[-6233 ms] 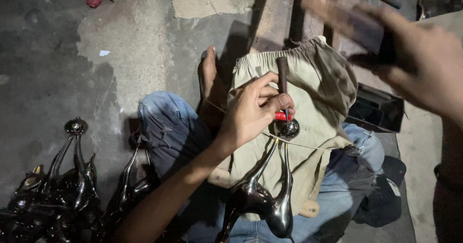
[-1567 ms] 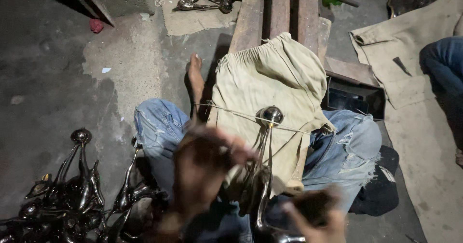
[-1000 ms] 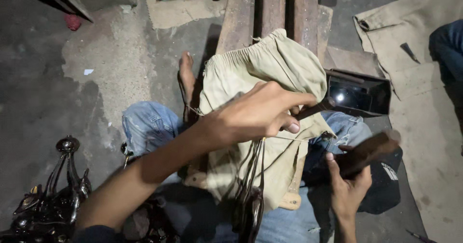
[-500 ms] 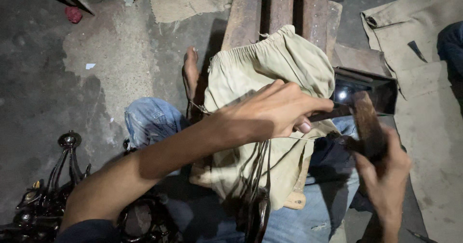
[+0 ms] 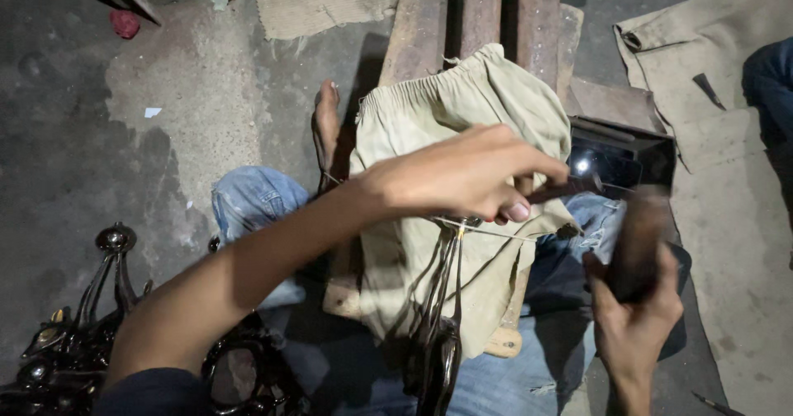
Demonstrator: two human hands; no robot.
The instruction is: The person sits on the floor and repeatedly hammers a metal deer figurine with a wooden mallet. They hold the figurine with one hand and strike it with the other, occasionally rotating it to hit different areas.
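Note:
My left hand (image 5: 458,175) reaches across a beige cloth pad (image 5: 462,135) that lies over my lap, and it pinches a short dark rod-like tool (image 5: 562,189) at its fingertips. Below it a shiny curved metal piece (image 5: 442,317) lies on the cloth, with a thin wire (image 5: 496,232) stretched across its top. Lower right, my right hand (image 5: 634,309) grips a dark wooden block-like tool (image 5: 640,238), blurred by motion. My jeans (image 5: 256,205) and a bare foot (image 5: 326,123) show beside the cloth.
A pile of similar shiny metal pieces (image 5: 74,333) lies at the lower left on the concrete floor. Wooden planks (image 5: 487,11) run up behind the cloth. A dark glossy box (image 5: 619,156) sits right of it, and a beige cloth sheet (image 5: 727,135) covers the floor at right.
My left hand has stayed over the cloth holding the rod. My right hand with the dark block has swung from raised at the right to lower, nearer the rod.

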